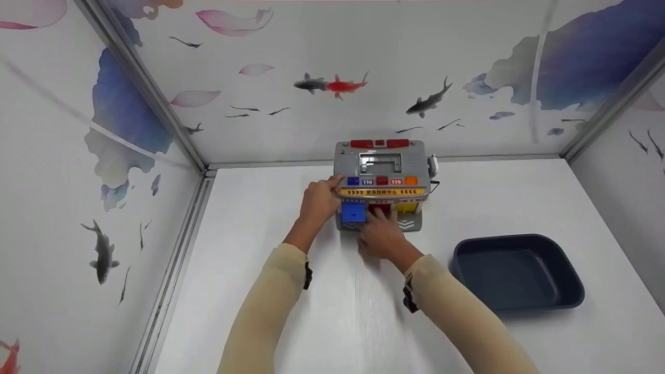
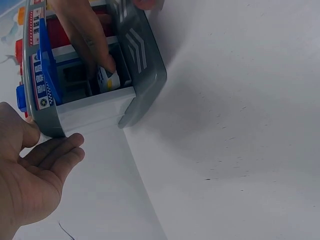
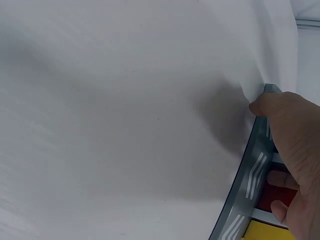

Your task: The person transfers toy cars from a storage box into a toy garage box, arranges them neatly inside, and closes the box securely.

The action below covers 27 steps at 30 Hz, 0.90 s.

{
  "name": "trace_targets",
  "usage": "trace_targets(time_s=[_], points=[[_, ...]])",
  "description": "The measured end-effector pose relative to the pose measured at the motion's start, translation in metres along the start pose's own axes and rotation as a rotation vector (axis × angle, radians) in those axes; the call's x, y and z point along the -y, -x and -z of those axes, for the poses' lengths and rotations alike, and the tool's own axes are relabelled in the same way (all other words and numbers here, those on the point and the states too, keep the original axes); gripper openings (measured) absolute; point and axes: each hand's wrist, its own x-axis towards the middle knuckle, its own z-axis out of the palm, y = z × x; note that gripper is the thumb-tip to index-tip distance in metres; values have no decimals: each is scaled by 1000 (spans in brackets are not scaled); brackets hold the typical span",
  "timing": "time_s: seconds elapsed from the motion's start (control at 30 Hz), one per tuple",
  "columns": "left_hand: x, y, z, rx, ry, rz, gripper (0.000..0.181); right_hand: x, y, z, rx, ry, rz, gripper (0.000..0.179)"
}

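A grey toy rescue station point(image 1: 349, 162) stands against the back wall, with blue, red and orange buttons above three small garage bays. My left hand point(image 1: 320, 200) grips its left upper corner, thumb at the front edge. The blue door point(image 1: 354, 212) is swung up from the left bay. In that bay sits a small white toy car point(image 2: 108, 81) with yellow and dark markings. A fingertip of my right hand point(image 1: 383, 236) touches the car, while the thumb rests at the grey base's edge. Other right fingers lie before the red door point(image 3: 272, 196); the yellow door point(image 1: 406, 208) is down.
A dark blue plastic tub point(image 1: 519, 272) sits on the white table point(image 1: 332, 322) to the right, beside my right forearm. A white handset-like part point(image 1: 433, 165) is on the station's right side. Printed panels point(image 1: 384, 52) with fish and petals surround the table.
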Motion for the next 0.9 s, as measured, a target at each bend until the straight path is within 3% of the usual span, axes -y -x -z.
trace_targets(time_s=[0.43, 0.7, 0.9], points=[[4, 0, 0, -9, 1, -4, 42, -23, 24, 0, -138, -122, 178, 48], [1, 0, 2, -2, 18, 12, 46, -36, 29, 8, -357, -111, 294, 33], [-2, 0, 1, 0, 18, 5, 45, -35, 31, 20, -633, -21, 325, 28]])
